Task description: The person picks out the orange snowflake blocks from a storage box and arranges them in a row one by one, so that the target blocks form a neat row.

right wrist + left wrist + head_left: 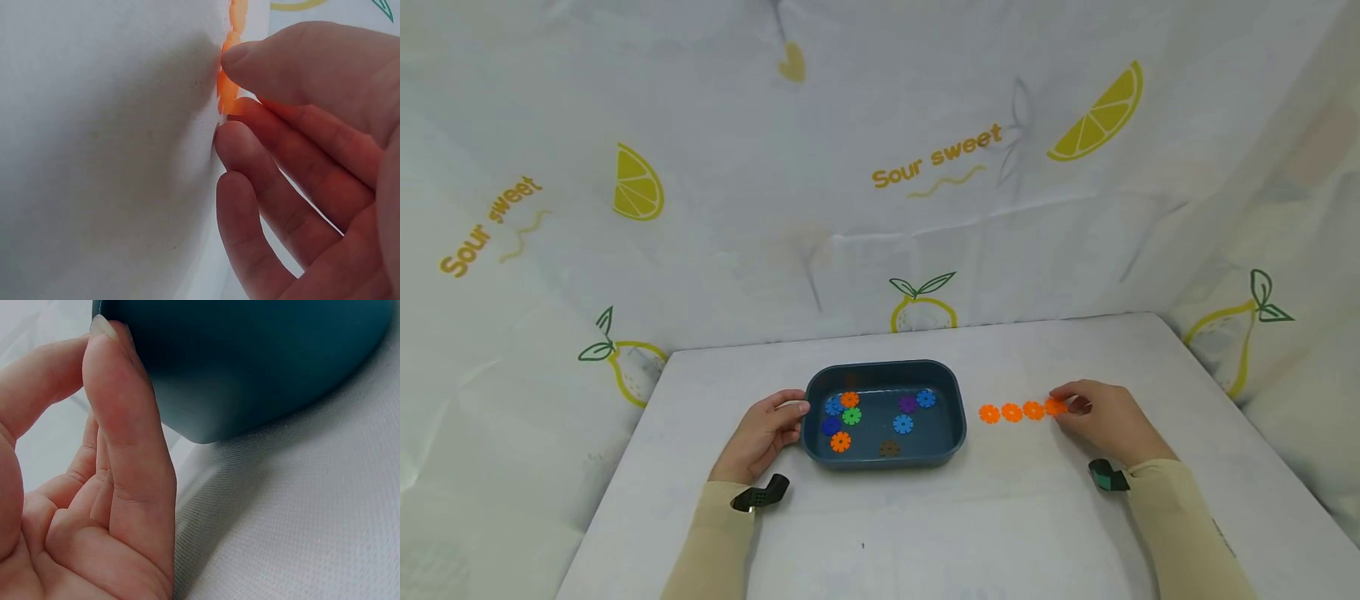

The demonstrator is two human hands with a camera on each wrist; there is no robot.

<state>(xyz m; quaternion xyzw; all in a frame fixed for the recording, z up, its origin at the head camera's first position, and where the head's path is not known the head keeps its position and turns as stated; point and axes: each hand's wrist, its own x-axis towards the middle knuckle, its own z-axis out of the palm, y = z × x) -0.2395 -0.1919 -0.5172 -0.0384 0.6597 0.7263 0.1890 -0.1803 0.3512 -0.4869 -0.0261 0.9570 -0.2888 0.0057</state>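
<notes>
At the left end of a dark blue tray (pixel 880 461), my left hand (pixel 765 435) pinches the rim between thumb and forefinger, as the left wrist view shows. To the right of the tray, several orange notched discs (pixel 1012 412) lie in a row on the table. My right hand (pixel 1101 419) pinches the orange disc (pixel 1056 407) at the row's right end, with its thumb and fingertips close to the cloth. In the right wrist view this orange disc (pixel 227 87) is seen nearly edge-on, partly covered by the thumb.
Inside the tray lie loose notched discs: orange (pixel 840 442), green (pixel 851 416), blue (pixel 903 424), purple (pixel 908 404) and brown (pixel 890 448). A white cloth covers the table (pixel 880 533). Behind it hangs a lemon-printed curtain (pixel 722 250).
</notes>
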